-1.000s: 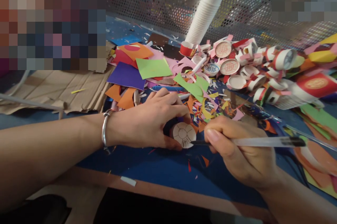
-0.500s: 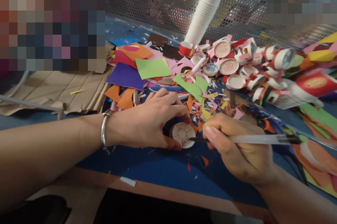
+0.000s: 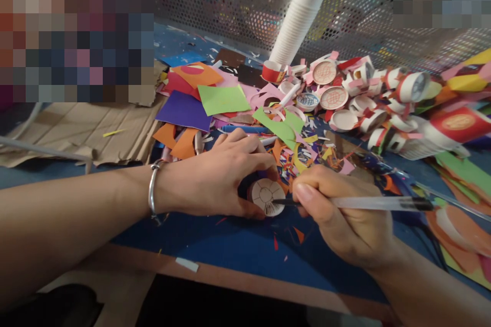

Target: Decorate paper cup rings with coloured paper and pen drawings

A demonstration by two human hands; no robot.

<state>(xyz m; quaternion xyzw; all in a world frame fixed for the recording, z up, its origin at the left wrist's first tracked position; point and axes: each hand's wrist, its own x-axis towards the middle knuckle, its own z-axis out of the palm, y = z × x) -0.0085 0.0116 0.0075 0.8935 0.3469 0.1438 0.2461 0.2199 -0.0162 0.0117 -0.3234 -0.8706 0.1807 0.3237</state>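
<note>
Near the table's front edge, my left hand (image 3: 233,176) curls its thumb and fingers around a small cut-down paper cup (image 3: 264,195). Its round white base faces up and bears black lines: an inner circle, spokes and dense strokes in the lower part. My right hand (image 3: 341,214) is closed on a pen (image 3: 368,203) with a clear barrel and black ends. The pen's tip touches the white disc, right of its middle. Most of the cup's side is hidden by my left hand.
Coloured paper sheets (image 3: 224,100) and small scraps lie beyond my hands. Several decorated cup pieces (image 3: 333,97) are heaped at the back right, near a tall stack of paper cups (image 3: 297,20). Corrugated cardboard (image 3: 88,127) lies left; a perforated metal panel (image 3: 215,4) stands behind.
My right hand has shifted slightly left, and the pen tip has moved inward on the disc, toward its middle. My left hand keeps its hold on the cup.
</note>
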